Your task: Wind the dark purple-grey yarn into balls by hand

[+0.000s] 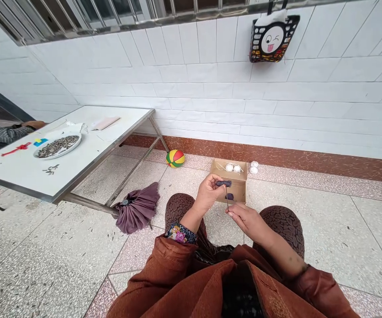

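Observation:
In the middle of the head view, my left hand (207, 193) is closed on a small dark bundle of wound yarn (224, 183), held roughly level. A dark strand (227, 198) runs from the bundle down to my right hand (243, 217), which pinches its lower end between thumb and fingers. Beyond my hands an open cardboard box (240, 193) stands on the floor. White balls of yarn (229, 167) lie in its far part, and a dark ball (229, 196) sits in the near part, partly behind the strand.
More white balls (254, 167) lie right of the box. A colourful ball (175, 158) and folded purple umbrella (138, 207) are by the low table (101, 143), which bears a plate (78, 142) of seeds. Another person's sleeve (1, 134) shows far left. A bag (274, 39) hangs above.

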